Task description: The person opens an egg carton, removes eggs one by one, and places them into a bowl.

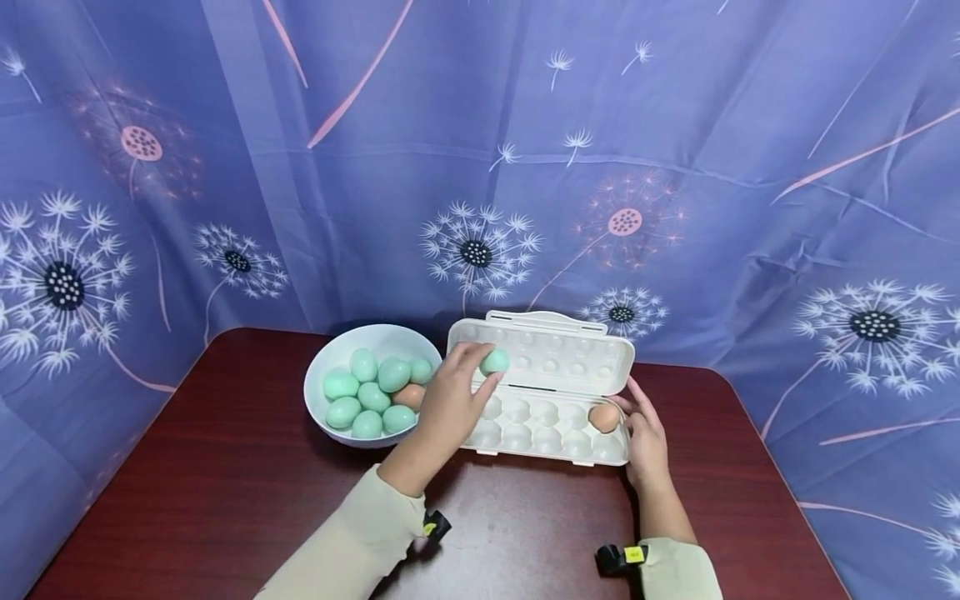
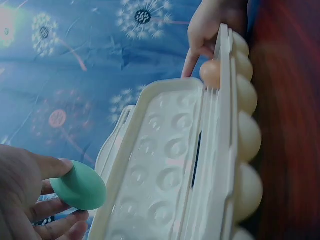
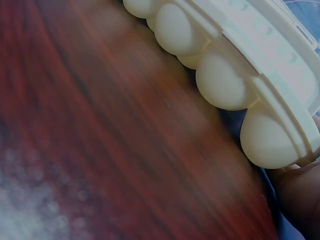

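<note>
My left hand (image 1: 450, 398) pinches a pale green egg (image 1: 495, 361) above the left part of an open white egg carton (image 1: 558, 380). In the left wrist view, the thumb and fingertips hold this green egg (image 2: 80, 186) beside the raised lid. A brown egg (image 1: 604, 417) sits in a back-row cup at the carton's right end. There my right hand (image 1: 647, 437) grips the carton's edge; some of its fingers are hidden behind the carton. The right wrist view shows the undersides of the cups (image 3: 225, 77) and only part of that hand.
Left of the carton stands a white bowl (image 1: 390, 336) holding several green eggs (image 1: 373, 397) and a brown egg (image 1: 409, 396). Both rest on a dark red wooden table (image 1: 517, 525). A blue dandelion-print cloth (image 1: 360, 208) hangs close behind the table.
</note>
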`<state>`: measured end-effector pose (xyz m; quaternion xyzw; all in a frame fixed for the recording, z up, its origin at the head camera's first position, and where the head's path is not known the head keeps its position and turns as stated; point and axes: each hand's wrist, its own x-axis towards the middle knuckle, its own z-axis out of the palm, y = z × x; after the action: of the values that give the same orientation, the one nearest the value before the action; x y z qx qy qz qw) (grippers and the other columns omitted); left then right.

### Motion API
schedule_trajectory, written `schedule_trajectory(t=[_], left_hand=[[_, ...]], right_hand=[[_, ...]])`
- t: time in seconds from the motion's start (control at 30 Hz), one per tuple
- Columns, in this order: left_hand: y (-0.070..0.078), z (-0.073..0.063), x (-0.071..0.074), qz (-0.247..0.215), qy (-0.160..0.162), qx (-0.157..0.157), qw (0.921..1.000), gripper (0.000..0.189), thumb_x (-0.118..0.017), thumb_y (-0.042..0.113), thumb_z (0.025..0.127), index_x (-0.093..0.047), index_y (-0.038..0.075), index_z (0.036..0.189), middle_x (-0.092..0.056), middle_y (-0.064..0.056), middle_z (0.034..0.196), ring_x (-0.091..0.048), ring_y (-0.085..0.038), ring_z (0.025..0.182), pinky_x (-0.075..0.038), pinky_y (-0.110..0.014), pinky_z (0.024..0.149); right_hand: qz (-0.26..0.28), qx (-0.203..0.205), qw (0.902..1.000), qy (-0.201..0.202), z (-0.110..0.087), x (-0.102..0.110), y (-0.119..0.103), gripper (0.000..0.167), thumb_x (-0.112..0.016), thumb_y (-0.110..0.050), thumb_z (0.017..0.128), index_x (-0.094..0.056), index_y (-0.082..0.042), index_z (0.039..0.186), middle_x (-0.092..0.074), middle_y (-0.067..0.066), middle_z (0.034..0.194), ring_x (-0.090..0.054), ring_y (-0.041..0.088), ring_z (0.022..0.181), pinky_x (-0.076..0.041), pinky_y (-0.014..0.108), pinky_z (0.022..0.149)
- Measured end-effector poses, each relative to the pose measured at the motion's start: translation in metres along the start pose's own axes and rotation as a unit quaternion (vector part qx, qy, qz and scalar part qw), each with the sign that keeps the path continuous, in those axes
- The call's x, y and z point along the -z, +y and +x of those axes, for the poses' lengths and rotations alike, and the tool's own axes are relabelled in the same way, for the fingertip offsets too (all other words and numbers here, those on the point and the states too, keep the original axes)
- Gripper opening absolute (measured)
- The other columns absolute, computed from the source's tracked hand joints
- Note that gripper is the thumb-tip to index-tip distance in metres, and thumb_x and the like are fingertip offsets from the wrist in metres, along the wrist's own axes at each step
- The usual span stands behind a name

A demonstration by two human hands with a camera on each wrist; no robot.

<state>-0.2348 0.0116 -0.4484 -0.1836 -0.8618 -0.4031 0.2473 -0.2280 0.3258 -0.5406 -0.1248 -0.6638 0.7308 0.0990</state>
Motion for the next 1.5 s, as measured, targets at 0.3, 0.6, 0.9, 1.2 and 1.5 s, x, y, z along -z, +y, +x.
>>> schedule_trajectory(t=[0.3, 0.6, 0.9, 1.2, 1.5], left_hand=[[-0.022, 0.011, 0.026, 0.001, 0.001, 0.064, 0.9979, 0.041, -0.073, 0.021, 0.093, -0.066, 0.006, 0.130, -0.064, -0.012, 0.122, -0.066, -0.031, 0.112, -0.055, -0.047, 0.094], [-0.051, 0.020, 0.056, 0.023, -0.013, 0.139, 0.9899, 0.043, -0.071, 0.022, 0.095, -0.063, 0.008, 0.135, -0.061, -0.013, 0.129, -0.063, -0.033, 0.117, -0.050, -0.048, 0.100], [-0.078, 0.024, 0.073, 0.046, -0.028, 0.156, 0.9863, 0.043, -0.069, 0.022, 0.095, -0.062, 0.005, 0.134, -0.060, -0.019, 0.129, -0.063, -0.035, 0.114, -0.049, -0.051, 0.098], [-0.105, 0.021, 0.085, 0.065, -0.063, 0.178, 0.9798, 0.043, -0.068, 0.019, 0.096, -0.061, 0.003, 0.135, -0.061, -0.022, 0.129, -0.061, -0.039, 0.117, -0.048, -0.052, 0.101], [-0.118, 0.020, 0.088, 0.085, -0.073, 0.181, 0.9770, 0.043, -0.069, 0.017, 0.094, -0.062, 0.002, 0.135, -0.062, -0.023, 0.132, -0.058, -0.041, 0.124, -0.045, -0.053, 0.107]], right_hand=[[-0.007, 0.013, 0.9999, -0.004, 0.001, 0.001, 0.001, 0.069, -0.026, 0.008, 0.096, -0.042, -0.024, 0.155, -0.069, -0.014, 0.106, -0.063, 0.002, 0.098, -0.050, 0.016, 0.076], [-0.011, 0.005, 0.9999, -0.006, 0.002, 0.001, 0.001, 0.069, -0.027, 0.007, 0.097, -0.040, -0.026, 0.156, -0.069, -0.014, 0.108, -0.063, 0.002, 0.101, -0.050, 0.015, 0.082], [-0.011, -0.007, 0.9999, -0.001, 0.002, 0.001, 0.001, 0.069, -0.027, 0.007, 0.097, -0.040, -0.026, 0.156, -0.069, -0.014, 0.108, -0.063, 0.001, 0.100, -0.051, 0.015, 0.081], [-0.007, -0.015, 0.9998, -0.012, -0.010, -0.006, -0.018, 0.069, -0.028, 0.007, 0.095, -0.038, -0.021, 0.157, -0.068, -0.010, 0.110, -0.063, 0.003, 0.099, -0.051, 0.017, 0.079], [-0.009, -0.013, 0.9998, -0.010, -0.002, -0.001, -0.006, 0.069, -0.026, 0.007, 0.097, -0.038, -0.024, 0.157, -0.068, -0.014, 0.108, -0.063, 0.001, 0.101, -0.051, 0.016, 0.080]])
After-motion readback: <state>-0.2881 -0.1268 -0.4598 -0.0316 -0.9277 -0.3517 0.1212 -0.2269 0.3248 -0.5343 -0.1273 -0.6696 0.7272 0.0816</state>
